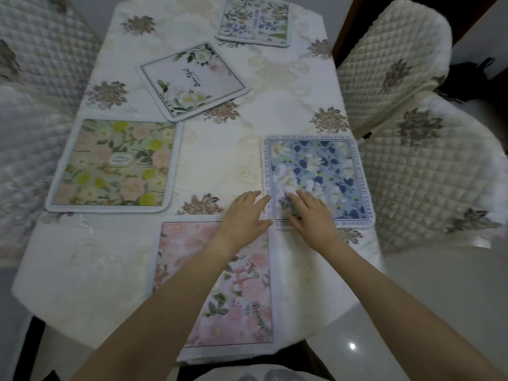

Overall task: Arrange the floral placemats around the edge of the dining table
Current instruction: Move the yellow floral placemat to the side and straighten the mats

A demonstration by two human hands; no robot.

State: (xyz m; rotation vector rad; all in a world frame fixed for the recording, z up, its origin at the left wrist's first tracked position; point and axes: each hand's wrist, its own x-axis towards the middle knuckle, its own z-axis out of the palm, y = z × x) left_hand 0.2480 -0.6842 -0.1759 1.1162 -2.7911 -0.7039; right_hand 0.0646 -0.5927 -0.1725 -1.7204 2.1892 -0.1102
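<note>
Several floral placemats lie on the dining table (214, 149). A blue-and-white one (327, 171) sits by the right edge; my right hand (310, 213) rests flat on its near left corner, fingers spread. My left hand (244, 215) lies open beside that mat's left edge, over the top corner of a pink mat (236, 292) at the near edge. A green-and-pink mat (115, 163) lies at the left edge. A white mat with script (192, 81) sits askew toward the middle. A pale blue-flowered mat (254, 20) lies at the far end.
A cream embroidered cloth with brown flower motifs covers the table. Quilted cream chairs stand at the right (412, 149) and at the left (30, 86). Glossy floor (384, 312) shows at the lower right.
</note>
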